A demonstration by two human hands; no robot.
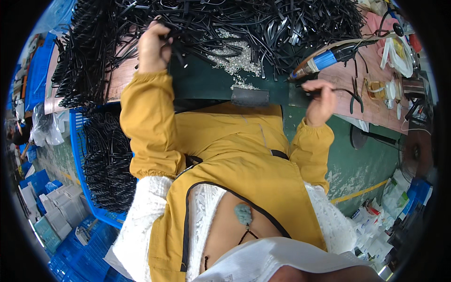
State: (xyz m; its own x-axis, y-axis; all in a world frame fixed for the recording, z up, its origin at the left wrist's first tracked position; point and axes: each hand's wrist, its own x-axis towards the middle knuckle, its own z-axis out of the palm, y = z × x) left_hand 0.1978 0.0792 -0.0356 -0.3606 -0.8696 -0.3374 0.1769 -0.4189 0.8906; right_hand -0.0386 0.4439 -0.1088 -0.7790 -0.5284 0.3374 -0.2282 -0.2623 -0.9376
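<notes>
My left hand point(154, 49) is raised at the far left of the bench, its fingers closed on black cables point(181, 55) whose ends hang below it. My right hand point(320, 102) is slightly blurred, its fingers curled round something small and dark that I cannot make out. Just beyond it lies a tool with a blue-wrapped barrel point(325, 60). Between my hands a heap of small silvery pieces point(240, 56) is spread on the dark green work surface point(199, 80). A dark flat block point(250, 97) sits at the front edge, with some silvery pieces behind it.
A large tangle of black cables point(300, 28) covers the back of the bench. Bundles point(84, 61) hang over its left edge, above a blue crate point(77, 155) of coiled cables. Pliers point(355, 96), a small amber jar point(376, 89) and a plastic bag point(399, 56) lie at right.
</notes>
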